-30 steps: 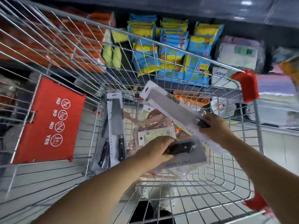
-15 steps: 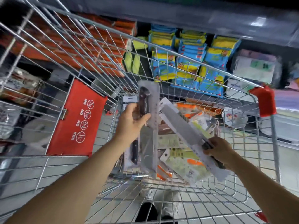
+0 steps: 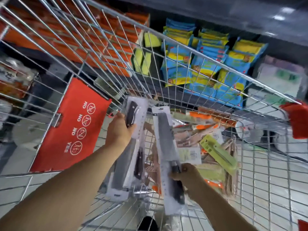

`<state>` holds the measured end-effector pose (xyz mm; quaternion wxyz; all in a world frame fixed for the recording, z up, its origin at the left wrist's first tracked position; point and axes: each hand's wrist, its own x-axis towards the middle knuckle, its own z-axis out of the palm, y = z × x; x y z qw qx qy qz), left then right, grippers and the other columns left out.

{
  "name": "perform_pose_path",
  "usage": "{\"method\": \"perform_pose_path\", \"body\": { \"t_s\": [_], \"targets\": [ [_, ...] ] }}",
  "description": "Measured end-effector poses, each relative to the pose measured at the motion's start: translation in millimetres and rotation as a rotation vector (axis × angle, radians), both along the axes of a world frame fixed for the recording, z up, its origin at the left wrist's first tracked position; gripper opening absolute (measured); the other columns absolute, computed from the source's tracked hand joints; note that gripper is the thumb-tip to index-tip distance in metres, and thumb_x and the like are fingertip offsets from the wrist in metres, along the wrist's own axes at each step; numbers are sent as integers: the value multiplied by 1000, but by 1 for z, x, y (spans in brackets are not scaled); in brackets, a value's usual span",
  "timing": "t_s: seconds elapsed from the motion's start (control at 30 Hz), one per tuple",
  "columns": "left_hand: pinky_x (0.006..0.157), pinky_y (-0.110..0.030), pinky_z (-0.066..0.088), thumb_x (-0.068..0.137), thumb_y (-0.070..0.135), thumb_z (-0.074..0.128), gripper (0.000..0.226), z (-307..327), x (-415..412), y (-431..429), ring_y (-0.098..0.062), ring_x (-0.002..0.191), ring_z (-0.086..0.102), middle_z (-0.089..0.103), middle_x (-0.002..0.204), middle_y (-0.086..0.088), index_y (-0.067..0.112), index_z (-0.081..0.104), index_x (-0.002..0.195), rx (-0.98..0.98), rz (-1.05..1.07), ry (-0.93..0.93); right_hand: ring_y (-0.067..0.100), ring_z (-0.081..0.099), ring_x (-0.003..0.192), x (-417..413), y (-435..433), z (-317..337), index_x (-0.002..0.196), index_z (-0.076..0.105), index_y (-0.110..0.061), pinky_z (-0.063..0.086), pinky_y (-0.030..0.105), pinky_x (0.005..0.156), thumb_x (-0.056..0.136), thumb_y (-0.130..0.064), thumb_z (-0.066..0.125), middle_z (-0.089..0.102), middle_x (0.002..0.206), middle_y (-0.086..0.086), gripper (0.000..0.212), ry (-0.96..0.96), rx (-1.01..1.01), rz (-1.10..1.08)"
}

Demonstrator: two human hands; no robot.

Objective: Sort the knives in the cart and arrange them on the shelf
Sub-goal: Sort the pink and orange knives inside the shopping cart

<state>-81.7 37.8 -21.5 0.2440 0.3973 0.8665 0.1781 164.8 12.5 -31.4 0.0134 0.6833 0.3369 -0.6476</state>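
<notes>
I look down into a wire shopping cart (image 3: 260, 172). My left hand (image 3: 119, 132) grips a packaged cleaver (image 3: 133, 130) by its black handle end, the pack standing upright with the blade end down. Behind it another packaged black-handled knife (image 3: 139, 164) leans against the cart's left side. My right hand (image 3: 185, 175) grips a second packaged cleaver (image 3: 166, 147) at the handle, blade pointing up and away. Below lie several other packs: a green-packaged knife (image 3: 218, 154), orange-handled knives (image 3: 200, 116) and wooden utensils (image 3: 188, 139).
A red child-seat flap (image 3: 73, 130) with NO/YES signs hangs on the cart's left wall. A red corner bumper (image 3: 298, 119) sits at the far right. Beyond the cart, shelves hold orange boxes (image 3: 106, 47) and blue-yellow packets (image 3: 208, 64).
Both packaged cleavers have risen from the pile. My left hand turned its pack upright and moved left; my right hand swung its cleaver from slanting left to nearly upright.
</notes>
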Motion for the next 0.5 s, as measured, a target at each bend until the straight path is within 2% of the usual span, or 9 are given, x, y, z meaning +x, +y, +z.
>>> {"method": "perform_pose_path", "body": {
  "t_s": [0.07, 0.17, 0.23, 0.3, 0.4, 0.43, 0.5],
  "targets": [
    [69, -33, 48, 83, 23, 67, 28, -11, -3, 1, -30, 86, 63, 65, 95, -12, 7, 54, 101, -56, -110, 97, 24, 60, 72, -23, -6, -8, 73, 53, -7, 48, 31, 61, 73, 4, 72, 61, 75, 11, 22, 2, -22, -21],
    [77, -42, 49, 85, 23, 65, 39, -22, -10, 3, -38, 93, 61, 62, 104, -21, -1, 51, 112, -158, -219, 238, 29, 63, 86, -60, -15, -16, 91, 51, -8, 56, 40, 76, 74, 0, 73, 63, 96, 16, 29, 27, -46, -87],
    [79, -44, 47, 86, 22, 64, 43, -30, -17, 7, -41, 96, 58, 59, 107, -24, -4, 48, 117, -224, -196, 266, 27, 61, 82, -80, -17, -23, 93, 50, -9, 55, 35, 68, 74, -4, 73, 61, 95, 14, 30, 15, -20, -84],
    [80, -47, 47, 87, 18, 62, 47, -38, -27, 9, -41, 99, 56, 56, 111, -25, -5, 44, 123, -268, -173, 291, 23, 58, 75, -98, -19, -25, 87, 48, -15, 51, 30, 60, 76, -8, 71, 57, 87, 8, 27, -9, -5, -89],
    [86, -47, 46, 87, 9, 58, 44, -46, -37, 7, -38, 105, 51, 50, 121, -21, 0, 41, 127, -187, -192, 325, 29, 62, 87, -118, -22, -30, 88, 49, -19, 55, 42, 77, 72, -16, 73, 63, 95, 12, 29, -64, 72, -26],
    [89, -46, 45, 86, 8, 57, 43, -45, -38, 6, -38, 107, 50, 48, 123, -20, 2, 43, 127, -144, -223, 329, 27, 62, 90, -121, -21, -30, 95, 50, -17, 54, 38, 80, 73, -17, 72, 63, 100, 12, 31, -79, 88, 7],
    [87, -46, 45, 86, 17, 57, 40, -40, -35, 6, -37, 106, 49, 50, 121, -17, 7, 50, 124, -106, -292, 369, 21, 58, 88, -126, -19, -29, 109, 50, -15, 48, 27, 72, 81, -18, 66, 63, 105, 8, 32, -89, 102, 147]
  ]
}}
